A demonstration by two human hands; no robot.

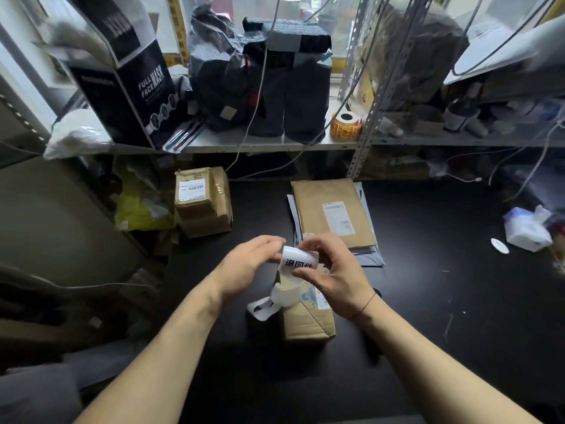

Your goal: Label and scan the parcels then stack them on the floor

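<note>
Left grip (253, 264) and right grip (333, 280) pinch a printed label (298, 262) over the cardboard parcel (308, 321) at six o'clock; I judge labelling under way, scanning and floor stacking undone.

Carton (308, 322) top hidden beneath sticker strip (298, 262), right shelf clutter (477, 117) blurred

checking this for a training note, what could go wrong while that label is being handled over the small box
1. The label is curled between the left hand and right hand, so it could fold onto itself and crease.
2. The loose backing strip droops onto the small box and might get trapped under the label.
3. The box already carries a printed sticker; the new label could cover it.
</note>
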